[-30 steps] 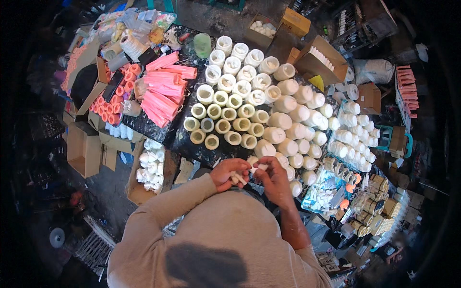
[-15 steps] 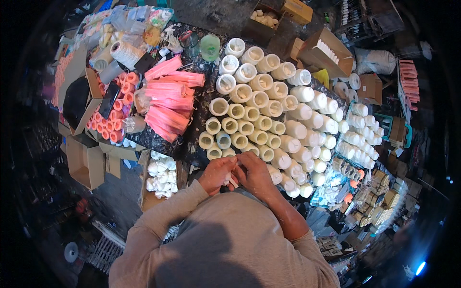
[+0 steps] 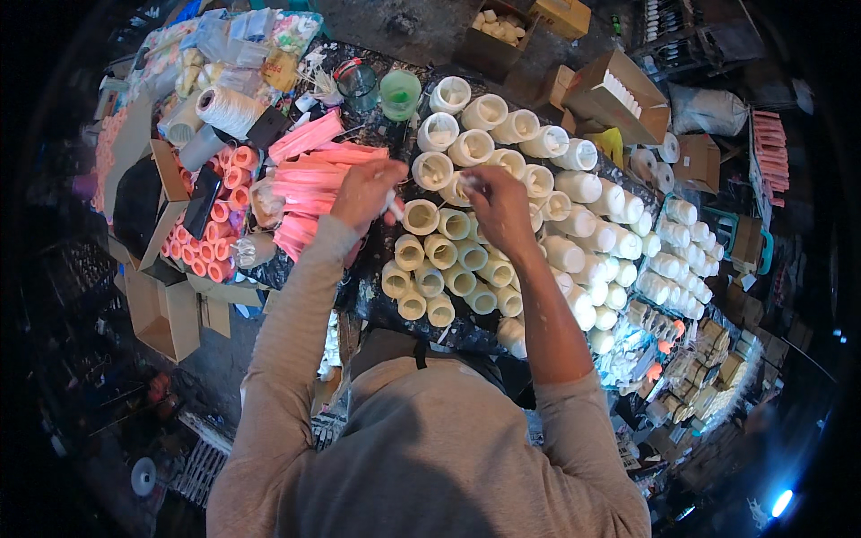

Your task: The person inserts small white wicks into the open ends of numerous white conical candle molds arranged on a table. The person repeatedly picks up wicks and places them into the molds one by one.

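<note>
Your left hand is closed on a white piece beside the pink bundles, while your right hand has its fingertips drawn together at a cup on the bench; whether they grip anything cannot be told. The far cups, beyond your right hand, show pale bits inside and look done; the near cups, between your hands and body, look hollow and seem left.
</note>
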`<state>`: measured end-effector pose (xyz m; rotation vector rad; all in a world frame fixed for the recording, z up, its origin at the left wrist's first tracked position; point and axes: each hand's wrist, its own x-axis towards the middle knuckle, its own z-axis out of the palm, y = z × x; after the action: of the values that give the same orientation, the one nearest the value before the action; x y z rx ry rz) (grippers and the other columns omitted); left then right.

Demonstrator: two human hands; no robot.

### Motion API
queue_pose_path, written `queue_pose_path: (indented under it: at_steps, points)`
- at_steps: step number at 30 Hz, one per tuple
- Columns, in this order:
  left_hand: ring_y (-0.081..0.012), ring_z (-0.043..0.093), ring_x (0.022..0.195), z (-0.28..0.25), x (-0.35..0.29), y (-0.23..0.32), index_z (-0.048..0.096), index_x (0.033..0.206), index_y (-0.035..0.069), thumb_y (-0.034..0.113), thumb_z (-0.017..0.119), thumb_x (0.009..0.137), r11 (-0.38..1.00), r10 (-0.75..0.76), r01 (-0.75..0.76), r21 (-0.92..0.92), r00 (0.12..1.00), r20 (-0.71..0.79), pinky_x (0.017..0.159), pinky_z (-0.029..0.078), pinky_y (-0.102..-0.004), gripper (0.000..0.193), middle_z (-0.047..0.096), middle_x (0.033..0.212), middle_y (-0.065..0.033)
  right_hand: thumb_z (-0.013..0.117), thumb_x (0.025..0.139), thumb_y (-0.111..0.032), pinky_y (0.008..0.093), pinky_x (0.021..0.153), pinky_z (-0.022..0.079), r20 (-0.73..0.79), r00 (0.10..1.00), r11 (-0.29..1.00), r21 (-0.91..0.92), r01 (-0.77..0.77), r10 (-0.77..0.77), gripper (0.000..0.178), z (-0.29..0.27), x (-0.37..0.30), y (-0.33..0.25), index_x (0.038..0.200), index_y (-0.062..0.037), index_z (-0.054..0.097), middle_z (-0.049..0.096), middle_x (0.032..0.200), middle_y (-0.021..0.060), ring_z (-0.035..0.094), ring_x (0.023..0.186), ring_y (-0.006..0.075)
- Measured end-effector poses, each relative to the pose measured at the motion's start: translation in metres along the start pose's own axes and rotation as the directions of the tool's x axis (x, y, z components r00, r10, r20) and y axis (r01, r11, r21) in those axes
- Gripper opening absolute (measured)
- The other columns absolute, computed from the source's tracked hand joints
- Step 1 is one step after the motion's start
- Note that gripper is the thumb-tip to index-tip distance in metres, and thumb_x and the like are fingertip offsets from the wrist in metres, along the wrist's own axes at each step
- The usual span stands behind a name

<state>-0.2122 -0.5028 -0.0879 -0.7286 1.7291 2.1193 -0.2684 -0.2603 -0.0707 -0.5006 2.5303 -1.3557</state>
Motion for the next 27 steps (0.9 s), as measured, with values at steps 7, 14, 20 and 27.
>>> queue_pose_path:
  at_steps: [7,14,20,27]
  points:
    - [-0.0086,0.063,0.058,0.020,0.026,0.006,0.070,0.111,0.001,0.024,0.067,0.101,0.998,-0.010,0.003,0.063,0.994,0.108,0.044,0.050,-0.0243,0.025,0.067,0.081,-0.0014,0.066,0.077,0.010,0.0460,0.085,0.054,0.208,0.946,0.950,-0.138,0.279,-0.248,0.035,0.024,0.062,0.004,0.109,-0.0015,0.074,0.067,0.099,0.0192,0.068,0.098,0.0399]
    - [-0.0102,0.065,0.063,0.023,0.019,-0.011,0.070,0.112,0.000,0.024,0.067,0.102,0.999,-0.030,0.028,0.027,0.995,0.090,0.046,0.052,-0.0247,0.027,0.064,0.083,-0.0016,0.065,0.076,0.011,0.0471,0.088,0.054,0.301,0.935,0.954,-0.173,0.246,-0.186,0.040,0.025,0.062,0.004,0.113,-0.0020,0.075,0.070,0.104,0.0201,0.067,0.100,0.0411]
    - [-0.0151,0.068,0.065,0.018,0.008,-0.003,0.068,0.112,-0.002,0.026,0.066,0.103,0.998,-0.019,0.020,-0.062,1.000,0.023,0.047,0.054,-0.0265,0.030,0.063,0.084,-0.0043,0.066,0.084,0.005,0.0448,0.083,0.056,0.108,0.991,0.986,-0.140,0.088,-0.074,0.032,0.000,0.048,-0.012,0.114,-0.0012,0.074,0.070,0.100,0.0200,0.068,0.094,0.0398]
    - [-0.0158,0.067,0.083,0.029,-0.048,-0.017,0.059,0.120,0.002,0.008,0.055,0.102,0.839,-0.078,0.106,-0.533,0.994,0.074,0.071,0.059,-0.0292,0.019,0.064,0.095,-0.0062,0.078,0.088,-0.008,0.0336,0.073,0.056,0.302,0.953,0.986,0.148,-0.072,0.024,0.031,0.014,-0.039,-0.065,0.117,-0.0007,0.072,0.068,0.108,0.0115,0.069,0.083,0.0225]
